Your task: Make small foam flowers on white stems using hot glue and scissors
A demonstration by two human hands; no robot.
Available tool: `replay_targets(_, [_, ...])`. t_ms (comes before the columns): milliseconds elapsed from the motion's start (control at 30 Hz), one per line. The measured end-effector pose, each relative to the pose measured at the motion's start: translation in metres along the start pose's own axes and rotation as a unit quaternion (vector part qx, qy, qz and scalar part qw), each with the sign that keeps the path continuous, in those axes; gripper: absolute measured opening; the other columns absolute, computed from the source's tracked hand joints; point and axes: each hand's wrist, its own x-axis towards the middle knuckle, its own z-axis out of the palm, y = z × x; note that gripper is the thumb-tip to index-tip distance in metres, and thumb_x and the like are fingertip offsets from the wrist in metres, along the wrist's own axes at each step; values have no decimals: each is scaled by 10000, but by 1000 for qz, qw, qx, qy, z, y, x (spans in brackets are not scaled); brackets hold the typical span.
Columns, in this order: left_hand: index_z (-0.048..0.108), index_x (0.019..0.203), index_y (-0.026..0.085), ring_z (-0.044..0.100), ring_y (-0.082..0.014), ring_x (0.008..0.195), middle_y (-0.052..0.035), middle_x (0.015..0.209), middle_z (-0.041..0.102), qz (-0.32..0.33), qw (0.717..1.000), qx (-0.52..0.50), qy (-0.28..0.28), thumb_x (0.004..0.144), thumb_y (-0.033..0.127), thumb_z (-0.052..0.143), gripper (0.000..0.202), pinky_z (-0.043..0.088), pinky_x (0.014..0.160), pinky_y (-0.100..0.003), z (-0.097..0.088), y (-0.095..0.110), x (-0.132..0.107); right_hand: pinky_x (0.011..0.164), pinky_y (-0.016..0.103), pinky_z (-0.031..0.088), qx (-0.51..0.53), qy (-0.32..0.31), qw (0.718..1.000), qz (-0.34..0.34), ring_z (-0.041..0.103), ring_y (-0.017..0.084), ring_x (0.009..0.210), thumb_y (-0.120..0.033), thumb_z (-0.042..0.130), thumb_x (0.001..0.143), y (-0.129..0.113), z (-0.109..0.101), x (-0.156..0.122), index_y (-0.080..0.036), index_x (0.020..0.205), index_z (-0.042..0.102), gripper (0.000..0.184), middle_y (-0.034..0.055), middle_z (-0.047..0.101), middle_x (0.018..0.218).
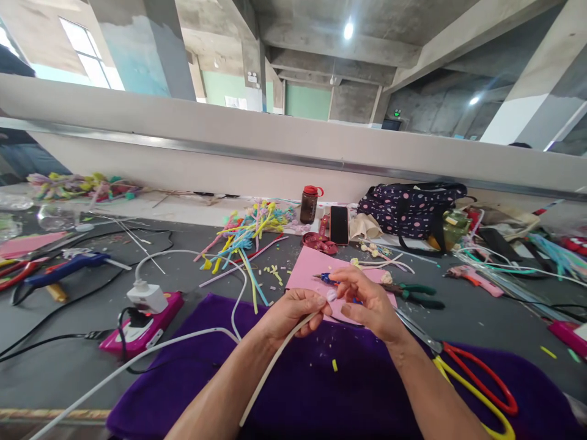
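My left hand [300,310] is closed in a pinch around a long cream pipe cleaner [274,362], whose free end hangs down toward me. A small pale lilac-white piece [331,295] shows at the left fingertips; how it joins the stem is hidden. Close on its other side, my right hand [369,304] has curved fingers apart and a gap between thumb and fingers, with nothing visible in them. Both hands are over a pink sheet [305,267] on a purple cloth [197,348]. Pointed blue-handled pliers [326,278] lie partly behind the right hand.
Scissors with red and yellow handles [477,379] and green-handled pliers [415,293] lie right. A pink power strip [172,308] and blue glue gun [68,275] are left. Coloured pipe cleaners [257,229], a bottle [309,206], a phone [339,225] and a bag [408,211] are behind.
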Motion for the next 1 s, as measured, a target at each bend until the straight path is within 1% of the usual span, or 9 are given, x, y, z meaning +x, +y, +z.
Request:
replay_targets(67, [661, 699, 96, 350, -31, 274, 15, 408, 521, -6, 1000, 4, -6, 725, 386, 642, 292, 177, 297, -155, 1, 0, -1, 624, 264, 445, -10, -18, 1000, -19, 538, 167, 848, -286, 639, 756, -3, 0, 1, -247, 1106, 572, 358, 68, 524, 1153])
replay_targets(267, [658, 693, 93, 347, -30, 275, 17, 409, 515, -6, 1000, 9, -25, 731, 380, 633, 290, 183, 296, -158, 3, 1, -2, 636, 268, 449, -37, -44, 998, -37, 533, 170, 869, -244, 658, 755, -6, 3, 1, -236, 1067, 585, 320, 67, 517, 1152])
replay_targets(533, [650, 668, 99, 345, -32, 276, 18, 408, 510, -9, 999, 16, -29, 713, 384, 639, 289, 175, 299, -164, 4, 2, -1, 621, 251, 436, -61, -49, 996, -30, 534, 151, 836, -181, 672, 741, -5, 4, 0, -217, 977, 601, 249, 55, 546, 1109])
replay_targets(800, [650, 671, 99, 344, -32, 275, 17, 408, 511, -10, 1000, 15, -22, 717, 396, 640, 300, 172, 299, -163, 5, 2, -2, 621, 253, 435, -63, -49, 996, -29, 539, 158, 850, -198, 662, 745, -5, 5, 0, -216, 956, 607, 218, 58, 549, 1097])
replay_targets(867, [652, 677, 97, 344, -32, 272, 15, 408, 516, -9, 1000, 10, -22, 726, 393, 636, 300, 175, 296, -162, 4, 2, -2, 619, 255, 436, -58, -49, 997, -25, 537, 155, 834, -215, 659, 746, -6, 4, 0, -224, 981, 603, 241, 58, 547, 1098])
replay_targets(1000, [658, 700, 95, 378, -40, 282, 0, 421, 540, 7, 999, -7, -31, 750, 378, 618, 290, 210, 300, -156, 3, 0, -2, 636, 267, 441, -7, -35, 999, 8, 529, 173, 872, -292, 650, 745, -5, 3, -1, -241, 1140, 532, 415, 68, 533, 1120])
